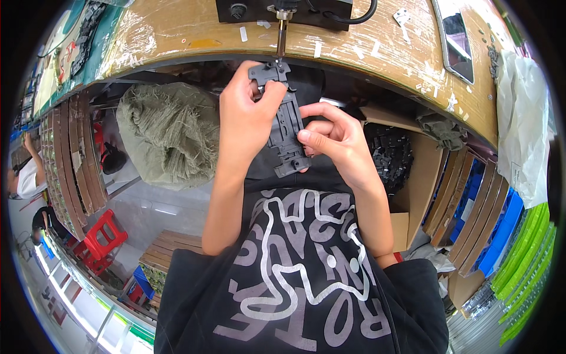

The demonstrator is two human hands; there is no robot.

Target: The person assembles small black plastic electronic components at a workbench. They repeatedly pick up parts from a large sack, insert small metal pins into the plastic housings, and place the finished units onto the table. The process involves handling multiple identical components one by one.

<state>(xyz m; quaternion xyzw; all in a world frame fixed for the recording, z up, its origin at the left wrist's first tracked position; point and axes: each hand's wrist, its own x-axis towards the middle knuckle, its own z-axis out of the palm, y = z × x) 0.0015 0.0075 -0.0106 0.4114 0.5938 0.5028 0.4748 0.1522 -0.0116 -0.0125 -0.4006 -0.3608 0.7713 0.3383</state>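
Observation:
Between my two hands is a long black plastic part [286,127] with ribs, slots and screw bosses, held tilted above my lap near the bench edge. My left hand [250,109] pinches its upper end with thumb and fingers. Lower down, my right hand [333,135] grips the part's right side, the thumb on its face and some fingers hidden behind. Right at the top end of the part is the tip of a powered screwdriver [282,38], which hangs down from a black box [324,13] on the bench. Whether the bit touches a screw cannot be made out.
The wooden bench [177,35] carries white scraps and a phone-like framed slab [457,44]. A green woven sack [171,133] stands below on the left. Under the bench at right, a cardboard box [421,177] holds many small black parts. Stacked trays [76,162] and a red stool [106,235] are farther left.

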